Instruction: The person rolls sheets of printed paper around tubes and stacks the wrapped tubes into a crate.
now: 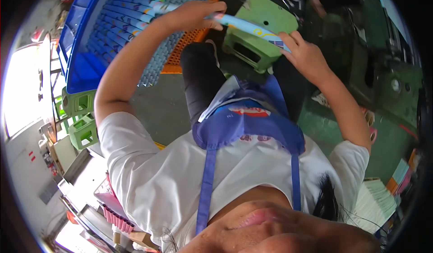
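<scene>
A light blue printed tube (248, 27) is held crosswise between my two hands, above a green plastic stool (266, 16). My left hand (196, 16) has its fingers wrapped round the tube near its left part. With fingers and thumb, my right hand (304, 54) grips the tube's right end. At the upper left, a blue crate (83, 72) holds many similar blue patterned tubes (119, 25), stacked lengthwise. More tube ends are visible below and right of the crate, close to my left forearm.
Behind the tubes is an orange perforated crate (182, 50). Dark green machinery (392, 84) stands on the right. Green stools (83, 131) are at the left. A stack of pale sheets (372, 205) lies at the lower right. My blue apron (248, 127) hangs below the hands.
</scene>
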The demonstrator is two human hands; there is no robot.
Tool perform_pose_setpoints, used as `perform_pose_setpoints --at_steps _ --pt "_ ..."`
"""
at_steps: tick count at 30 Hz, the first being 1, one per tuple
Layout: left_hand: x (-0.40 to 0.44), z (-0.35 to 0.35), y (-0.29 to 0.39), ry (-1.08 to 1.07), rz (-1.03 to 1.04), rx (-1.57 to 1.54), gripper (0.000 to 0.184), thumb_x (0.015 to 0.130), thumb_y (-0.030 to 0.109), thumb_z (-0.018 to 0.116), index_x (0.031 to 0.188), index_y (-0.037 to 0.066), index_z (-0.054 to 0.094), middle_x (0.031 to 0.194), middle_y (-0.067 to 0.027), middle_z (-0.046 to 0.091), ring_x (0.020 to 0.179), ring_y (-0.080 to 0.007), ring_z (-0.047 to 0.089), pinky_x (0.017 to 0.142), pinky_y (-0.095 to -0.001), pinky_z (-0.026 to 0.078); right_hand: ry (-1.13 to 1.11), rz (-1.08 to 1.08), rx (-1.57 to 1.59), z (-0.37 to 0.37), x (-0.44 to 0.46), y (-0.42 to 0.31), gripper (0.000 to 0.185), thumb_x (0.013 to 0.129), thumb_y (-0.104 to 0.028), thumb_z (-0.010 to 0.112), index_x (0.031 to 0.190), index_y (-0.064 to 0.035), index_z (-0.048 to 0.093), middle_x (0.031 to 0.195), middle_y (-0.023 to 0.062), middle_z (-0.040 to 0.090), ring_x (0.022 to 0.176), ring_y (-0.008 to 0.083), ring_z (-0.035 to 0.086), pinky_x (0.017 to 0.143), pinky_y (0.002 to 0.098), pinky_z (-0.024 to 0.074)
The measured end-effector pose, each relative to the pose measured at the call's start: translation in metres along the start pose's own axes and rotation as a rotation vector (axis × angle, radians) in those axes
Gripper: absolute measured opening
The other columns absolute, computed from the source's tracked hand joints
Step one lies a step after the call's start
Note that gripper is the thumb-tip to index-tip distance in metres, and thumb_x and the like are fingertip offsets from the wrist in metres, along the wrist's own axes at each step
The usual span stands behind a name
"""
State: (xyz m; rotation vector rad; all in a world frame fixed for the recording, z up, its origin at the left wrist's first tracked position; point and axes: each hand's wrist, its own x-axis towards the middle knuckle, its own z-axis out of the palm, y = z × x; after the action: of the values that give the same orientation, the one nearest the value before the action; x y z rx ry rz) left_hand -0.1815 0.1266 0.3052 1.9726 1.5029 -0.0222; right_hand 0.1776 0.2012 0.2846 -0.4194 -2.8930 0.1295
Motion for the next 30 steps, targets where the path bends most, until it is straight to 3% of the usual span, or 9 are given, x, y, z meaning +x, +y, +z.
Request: perform_pose_setpoints --at_steps 3,7,13,16,20,23,26,28,30 --pt "0.009 -0.008 -0.027 0.718 0.349 0.660 0.037 0.090 0.038 0.076 0.113 0.011 0.066 0.102 -0.0132 0.065 0.093 -0.0306 0.066 0.081 -0.0414 0.051 0.054 0.151 0.311 0.010 0.032 0.007 0.042 0.091 -0.020 0.070 0.129 -0.0094 0.056 0.104 0.0109 0.057 0.082 0.0319 0.067 0.067 0.0422 0.0553" --pt "0.016 -0.058 -0.067 0.670 0.232 0.613 0.018 0.088 0.021 0.066 0.096 0.005 0.066 0.095 -0.0149 0.061 0.094 -0.0369 0.061 0.083 -0.0469 0.050 0.153 0.132 0.290 0.027 0.108 0.022 0.041 0.089 -0.020 0.072 0.126 -0.0070 0.058 0.105 0.0121 0.058 0.091 0.0342 0.067 0.074 0.0451 0.0556" --pt "0.012 -0.113 -0.205 0.637 0.017 0.590 0.022 0.085 0.020 0.068 0.101 0.006 0.066 0.100 -0.0139 0.060 0.097 -0.0366 0.061 0.084 -0.0429 0.050 0.423 0.005 0.287 0.090 0.251 0.038 0.039 0.089 -0.022 0.073 0.121 -0.0052 0.062 0.109 0.0138 0.063 0.102 0.0368 0.064 0.084 0.0500 0.0539" --pt "0.007 -0.122 -0.261 0.619 -0.124 0.419 0.022 0.088 0.020 0.067 0.106 0.007 0.067 0.102 -0.0125 0.062 0.097 -0.0340 0.063 0.083 -0.0426 0.051 0.391 -0.035 0.268 0.110 0.308 0.032 0.039 0.093 -0.016 0.069 0.130 -0.0043 0.063 0.101 0.0111 0.064 0.090 0.0288 0.063 0.081 0.0386 0.0521" --pt "-0.006 -0.129 -0.351 0.618 -0.158 0.336 0.031 0.093 0.030 0.070 0.117 0.012 0.067 0.113 -0.0135 0.064 0.101 -0.0339 0.065 0.085 -0.0436 0.052 0.527 -0.080 0.167 0.112 0.356 0.020 0.016 0.089 -0.014 0.072 0.096 0.0004 0.069 0.103 0.0198 0.062 0.093 0.0329 0.064 0.085 0.0439 0.0545" --pt "-0.003 -0.133 -0.366 0.551 -0.185 0.217 0.031 0.095 0.029 0.069 0.120 0.012 0.067 0.114 -0.0128 0.065 0.101 -0.0325 0.066 0.084 -0.0442 0.052 0.003 -0.036 0.083 0.118 0.393 0.023 0.022 0.087 -0.012 0.073 0.104 0.0024 0.071 0.110 0.0233 0.062 0.107 0.0362 0.061 0.091 0.0465 0.0542" --pt "-0.002 -0.146 -0.339 0.411 -0.284 -0.017 0.023 0.095 0.018 0.064 0.116 0.009 0.067 0.107 -0.0098 0.065 0.098 -0.0283 0.066 0.081 -0.0443 0.054 0.290 -0.015 -0.057 0.148 0.389 0.009 0.024 0.085 -0.013 0.075 0.103 0.0026 0.071 0.114 0.0241 0.062 0.114 0.0367 0.058 0.093 0.0462 0.0536" --pt "0.003 -0.156 -0.306 0.468 -0.530 -0.298 0.024 0.096 0.016 0.065 0.119 0.008 0.067 0.108 -0.0085 0.065 0.097 -0.0268 0.066 0.082 -0.0458 0.054 0.429 -0.004 -0.127 0.155 0.394 0.005 0.025 0.085 -0.014 0.077 0.103 0.0027 0.072 0.116 0.0245 0.061 0.117 0.0369 0.056 0.093 0.0461 0.0532" --pt "0.005 -0.148 -0.314 0.488 -0.652 -0.449 0.024 0.097 0.015 0.066 0.120 0.008 0.067 0.108 -0.0079 0.066 0.097 -0.0260 0.066 0.082 -0.0466 0.055 0.217 -0.007 0.043 0.147 0.405 0.005 0.029 0.082 -0.016 0.079 0.102 0.0034 0.072 0.118 0.0247 0.061 0.117 0.0377 0.056 0.095 0.0466 0.0526"
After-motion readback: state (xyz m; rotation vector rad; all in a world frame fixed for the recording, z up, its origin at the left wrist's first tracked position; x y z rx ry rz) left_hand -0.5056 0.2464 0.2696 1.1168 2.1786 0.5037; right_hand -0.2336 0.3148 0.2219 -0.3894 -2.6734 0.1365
